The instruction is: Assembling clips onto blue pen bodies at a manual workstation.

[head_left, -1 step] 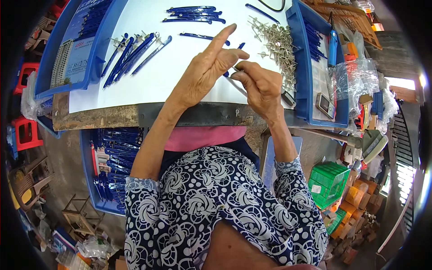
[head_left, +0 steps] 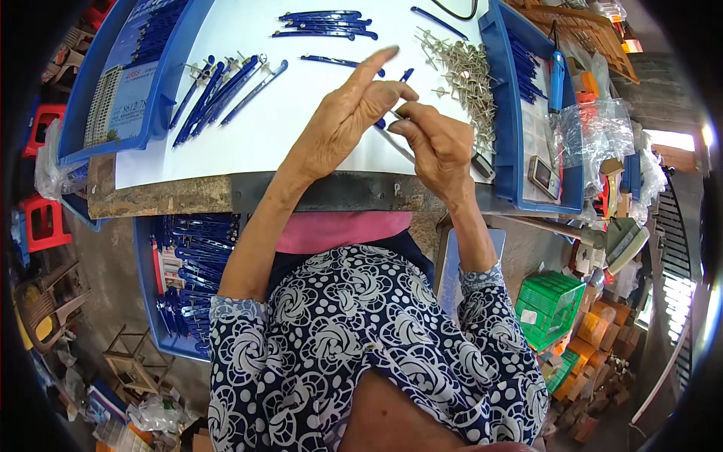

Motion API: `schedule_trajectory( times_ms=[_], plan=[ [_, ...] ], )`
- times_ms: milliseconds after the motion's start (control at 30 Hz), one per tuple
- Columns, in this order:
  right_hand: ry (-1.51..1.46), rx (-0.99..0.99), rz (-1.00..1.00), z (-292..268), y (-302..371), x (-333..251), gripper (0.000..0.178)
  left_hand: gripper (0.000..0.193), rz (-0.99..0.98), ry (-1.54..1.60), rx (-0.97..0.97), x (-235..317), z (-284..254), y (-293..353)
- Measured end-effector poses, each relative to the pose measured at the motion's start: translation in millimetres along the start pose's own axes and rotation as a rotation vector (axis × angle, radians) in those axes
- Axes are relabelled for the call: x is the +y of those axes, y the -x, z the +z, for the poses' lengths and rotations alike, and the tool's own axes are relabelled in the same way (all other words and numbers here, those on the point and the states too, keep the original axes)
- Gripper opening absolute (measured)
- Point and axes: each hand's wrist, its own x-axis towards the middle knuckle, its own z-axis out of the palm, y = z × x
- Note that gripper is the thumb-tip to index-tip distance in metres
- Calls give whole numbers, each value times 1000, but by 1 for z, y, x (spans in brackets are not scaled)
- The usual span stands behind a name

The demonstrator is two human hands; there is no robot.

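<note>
Over the white tabletop [head_left: 248, 158], my two hands meet at the fingertips. My left hand [head_left: 331, 132] has its index finger stretched out, while its thumb and other fingers close on a slim blue strip [head_left: 407, 75], whose ends show on both sides of the thumb. My right hand [head_left: 440, 143] pinches thumb against index finger right beside that strip; what it holds is too small and hidden to name. Just right of my hands lies a heap of small metal pins with flat heads [head_left: 463, 71]. A single blue strip [head_left: 331, 60] rests beyond my left hand.
Blue strips with pins [head_left: 226, 94] lie at the left, more strips [head_left: 324, 24] at the back. Blue trays [head_left: 154, 124] [head_left: 512, 143] flank the work surface. Below the edge stands a bin of blue strips [head_left: 143, 279]. A green crate [head_left: 550, 309] is at right.
Both hands have shifted very slightly; the left index fingertip is a little lower and further right. The blue strip moved slightly with them.
</note>
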Motion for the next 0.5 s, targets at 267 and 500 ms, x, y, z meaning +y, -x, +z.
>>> schedule_trajectory(
  times_ms=[267, 500],
  plan=[
    [-162, 114, 89, 3, 2, -3, 10, 41, 99, -164, 8, -7, -8, 1],
    [-53, 228, -41, 21, 12, 21, 12, 11, -162, -253, 64, 11, 4, 2]
  ],
)
